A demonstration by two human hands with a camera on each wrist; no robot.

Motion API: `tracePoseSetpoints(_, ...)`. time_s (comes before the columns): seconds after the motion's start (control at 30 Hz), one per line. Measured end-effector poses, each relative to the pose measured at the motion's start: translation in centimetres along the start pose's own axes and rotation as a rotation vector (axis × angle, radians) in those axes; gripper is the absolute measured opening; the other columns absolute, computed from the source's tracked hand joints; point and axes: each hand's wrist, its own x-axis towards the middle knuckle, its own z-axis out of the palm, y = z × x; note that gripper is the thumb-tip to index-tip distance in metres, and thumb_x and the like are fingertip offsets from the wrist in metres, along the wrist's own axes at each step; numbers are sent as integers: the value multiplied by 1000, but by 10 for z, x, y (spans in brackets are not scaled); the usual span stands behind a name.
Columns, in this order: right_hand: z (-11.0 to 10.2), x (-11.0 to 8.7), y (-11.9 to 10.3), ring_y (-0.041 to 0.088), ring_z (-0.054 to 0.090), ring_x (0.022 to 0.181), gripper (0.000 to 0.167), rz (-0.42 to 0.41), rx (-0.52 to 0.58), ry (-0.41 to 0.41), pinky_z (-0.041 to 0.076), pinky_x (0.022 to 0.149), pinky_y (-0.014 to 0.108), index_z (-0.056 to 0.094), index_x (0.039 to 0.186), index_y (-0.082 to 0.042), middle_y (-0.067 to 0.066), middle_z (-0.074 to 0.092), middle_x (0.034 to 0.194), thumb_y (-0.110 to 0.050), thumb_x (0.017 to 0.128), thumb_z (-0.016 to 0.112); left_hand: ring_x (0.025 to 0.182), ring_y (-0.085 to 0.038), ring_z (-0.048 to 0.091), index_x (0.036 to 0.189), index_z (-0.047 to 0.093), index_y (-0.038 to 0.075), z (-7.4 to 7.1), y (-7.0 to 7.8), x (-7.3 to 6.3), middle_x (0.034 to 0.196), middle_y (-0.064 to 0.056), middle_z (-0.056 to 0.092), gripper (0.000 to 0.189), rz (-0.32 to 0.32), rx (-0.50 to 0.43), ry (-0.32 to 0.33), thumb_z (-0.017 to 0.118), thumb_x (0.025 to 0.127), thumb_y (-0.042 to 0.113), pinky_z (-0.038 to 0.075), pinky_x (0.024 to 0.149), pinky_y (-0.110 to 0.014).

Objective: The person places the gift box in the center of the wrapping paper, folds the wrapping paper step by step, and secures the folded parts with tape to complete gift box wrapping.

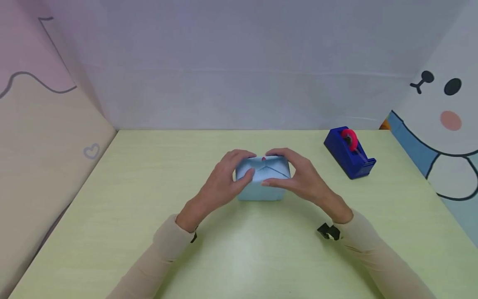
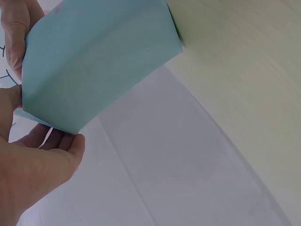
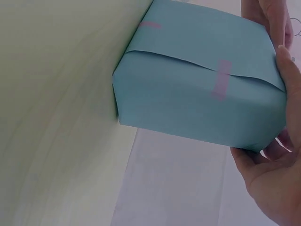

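A box wrapped in light blue paper (image 1: 261, 191) sits at the middle of the table, its folded paper end facing up. My left hand (image 1: 224, 178) grips its upper left side, thumb in front and fingers over the far edge. On the upper right side, my right hand (image 1: 304, 178) holds it the same way, its thumb lying across the near edge. Strips of pink tape (image 3: 222, 79) cross a paper seam in the right wrist view. A small red spot (image 1: 263, 158) shows at the far top edge. The left wrist view shows a plain blue face (image 2: 103, 61).
A blue tape dispenser (image 1: 343, 155) with a pink-red roll (image 1: 349, 139) stands at the back right of the pale table (image 1: 239, 257). A white sheet (image 1: 239, 83) rises behind the table, and printed panels flank it on both sides.
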Motion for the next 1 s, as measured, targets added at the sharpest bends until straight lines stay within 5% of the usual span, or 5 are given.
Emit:
tracePoseSetpoints(0.5,5,-5,7,35,60,127,57,-245,-77,60,45,106,24,72,126,1,16,69,130,2,72,90,112,-25,68,116,77,0,-1,3,0,117,-14,73,27,209,91,41,80,90,8,56,94,-33)
tracePoseSetpoints(0.8,7,-5,9,37,63,124,43,-387,-123,67,37,117,41,73,124,1,20,70,125,-33,98,67,117,-31,68,119,76,1,-2,-2,-5,121,-19,71,35,416,249,17,84,85,7,53,101,-37)
tracePoseSetpoints(1.0,6,-5,10,34,63,126,38,-458,-100,53,36,117,45,74,124,-1,19,71,123,-30,100,65,121,-33,66,123,75,5,-5,-1,-7,125,-21,70,37,460,329,-20,82,87,7,48,106,-44)
